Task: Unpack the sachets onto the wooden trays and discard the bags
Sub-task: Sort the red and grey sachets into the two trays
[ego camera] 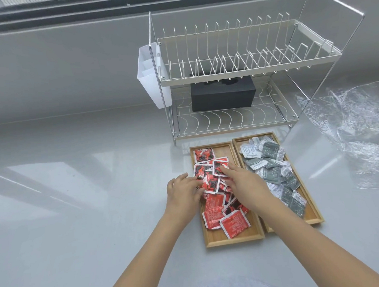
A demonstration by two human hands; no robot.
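Observation:
Two wooden trays lie side by side on the grey counter. The left tray (pixel 231 240) holds several red sachets (pixel 233 223). The right tray (pixel 314 219) holds several grey and white sachets (pixel 270 152). My left hand (pixel 183 194) rests at the left tray's left edge, fingers spread and touching the red sachets. Flat on the middle of the red pile lies my right hand (pixel 243 184), fingers extended over the sachets. Neither hand grips anything. A crumpled clear plastic bag (pixel 357 130) lies on the counter to the right of the trays.
A two-tier wire dish rack (pixel 235 75) stands just behind the trays, with a black box (pixel 222 95) on its lower shelf and a white plastic cup holder (pixel 151 77) hung on its left side. The grey counter (pixel 77 193) stretches to the left.

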